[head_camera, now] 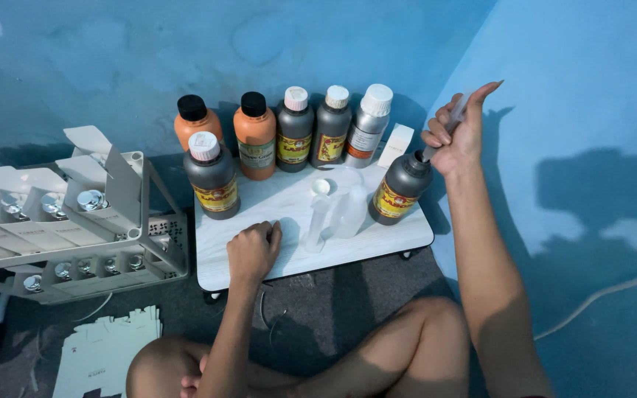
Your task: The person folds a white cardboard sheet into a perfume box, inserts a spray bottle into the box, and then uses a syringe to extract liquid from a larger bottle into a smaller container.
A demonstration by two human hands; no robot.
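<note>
My right hand grips a clear syringe whose tip goes into the open neck of a dark grey bottle with a yellow and red label, at the right end of a small white table. My left hand rests as a fist on the table's front part, holding nothing. Between the hands stand a clear measuring cylinder and a clear plastic jug.
Along the table's back stand two orange bottles, several grey bottles and a small white box. A grey rack with boxed small bottles is at the left. Flat cardboard blanks lie on the floor. Blue walls close in behind and right.
</note>
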